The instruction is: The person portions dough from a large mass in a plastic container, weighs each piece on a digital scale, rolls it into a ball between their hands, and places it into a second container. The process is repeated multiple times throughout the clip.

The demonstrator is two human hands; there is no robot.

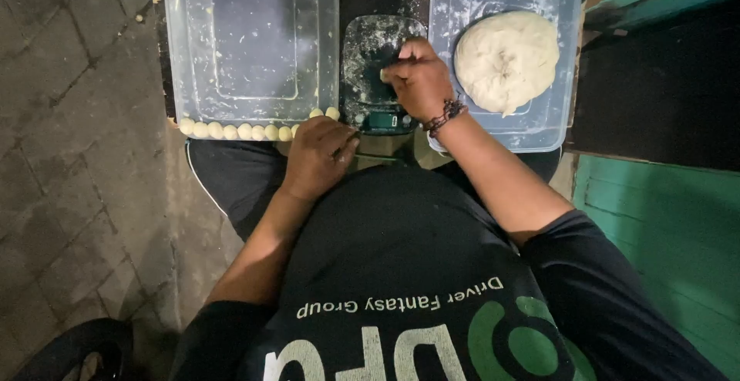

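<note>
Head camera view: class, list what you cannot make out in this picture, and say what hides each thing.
- Scale platform: partly hidden under the right hand.
- Scale display: too small to read.
- Dough piece at the right fingertips: mostly covered.
- Left hand: fingers curled, so anything in its grip is hidden.
- Left tray and dough tub: cut off by the top edge.

Upper left of frame: clear plastic tub [250,42], mostly bare inside. Left side: grey paved floor [69,142]. Right side: green painted wood [671,227], dark gap above it. Lower left corner: dark sandal [77,346].
</note>
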